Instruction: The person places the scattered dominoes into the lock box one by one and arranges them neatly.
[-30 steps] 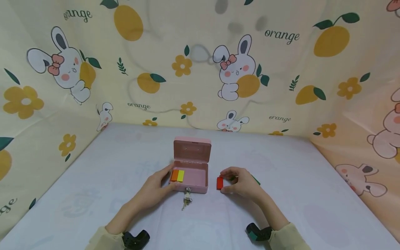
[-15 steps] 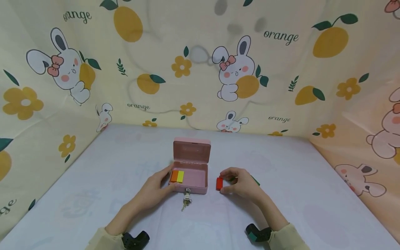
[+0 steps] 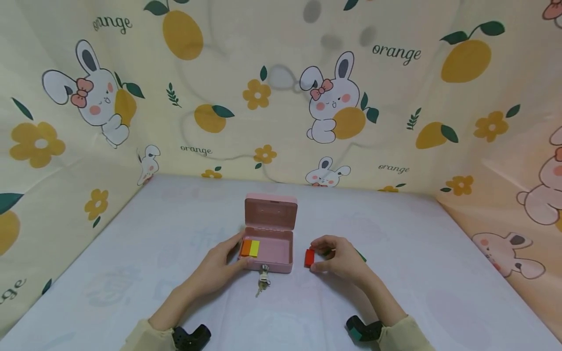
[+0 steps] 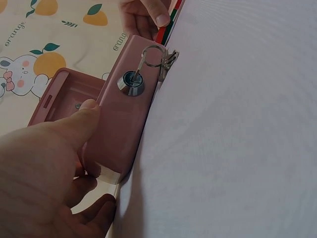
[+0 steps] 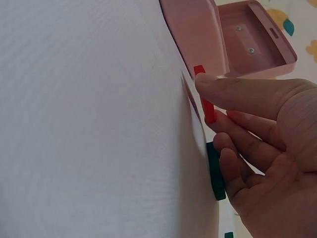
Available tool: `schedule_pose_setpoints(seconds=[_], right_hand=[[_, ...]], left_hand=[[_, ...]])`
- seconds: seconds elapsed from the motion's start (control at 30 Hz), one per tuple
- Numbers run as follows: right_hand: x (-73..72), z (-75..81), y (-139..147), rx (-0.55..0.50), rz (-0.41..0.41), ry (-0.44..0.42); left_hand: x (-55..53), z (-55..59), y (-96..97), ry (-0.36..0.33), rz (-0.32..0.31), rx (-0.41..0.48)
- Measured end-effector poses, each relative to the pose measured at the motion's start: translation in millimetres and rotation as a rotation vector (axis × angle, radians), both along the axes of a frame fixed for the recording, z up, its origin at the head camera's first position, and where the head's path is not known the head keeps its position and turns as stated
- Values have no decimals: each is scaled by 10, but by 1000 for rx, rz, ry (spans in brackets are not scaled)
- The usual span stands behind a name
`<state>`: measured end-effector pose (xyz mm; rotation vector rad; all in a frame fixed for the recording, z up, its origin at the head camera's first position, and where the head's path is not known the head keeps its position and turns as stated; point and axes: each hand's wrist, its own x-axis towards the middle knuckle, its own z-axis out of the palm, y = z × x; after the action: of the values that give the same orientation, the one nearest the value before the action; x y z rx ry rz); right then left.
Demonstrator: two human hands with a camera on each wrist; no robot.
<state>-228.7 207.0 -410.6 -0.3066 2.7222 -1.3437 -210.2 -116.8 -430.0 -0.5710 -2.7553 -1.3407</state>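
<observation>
A pink cash box [image 3: 281,267] lies with its lid [image 3: 270,213] raised. Inside, against its left wall, an orange block [image 3: 246,247] and a yellow block [image 3: 254,248] lie side by side. My left hand [image 3: 215,268] holds the box's left side, thumb on the front edge. To the right of the box, my right hand [image 3: 340,256] pinches a small red block [image 5: 208,110] between thumb and fingers. Whether the red block touches the table cannot be told. Under the other fingers lies a green block [image 5: 215,171], largely hidden by the hand in the head view.
Keys [image 3: 263,282] on a ring hang from the lock [image 4: 131,83] on the box's front. A white cloth [image 3: 184,209] covers the table. Behind it stands a curtain [image 3: 281,97] printed with rabbits and oranges. Another green piece [image 5: 229,235] shows at the right wrist view's bottom edge.
</observation>
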Motion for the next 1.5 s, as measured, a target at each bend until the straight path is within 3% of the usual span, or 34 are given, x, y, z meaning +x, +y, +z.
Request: schedule_pose_setpoints(seconds=[0.47,0.77,1.5], right_hand=[[35,21,-6,-17,-43,34],[39,31,-23,-41,-85,9],[34,32,-16,-78,-71,47]], left_hand=[[-22,-30,-4,2,-14,18],[-17,-19,-3,8,-17,19],[-7,-17,9,10,-11,6]])
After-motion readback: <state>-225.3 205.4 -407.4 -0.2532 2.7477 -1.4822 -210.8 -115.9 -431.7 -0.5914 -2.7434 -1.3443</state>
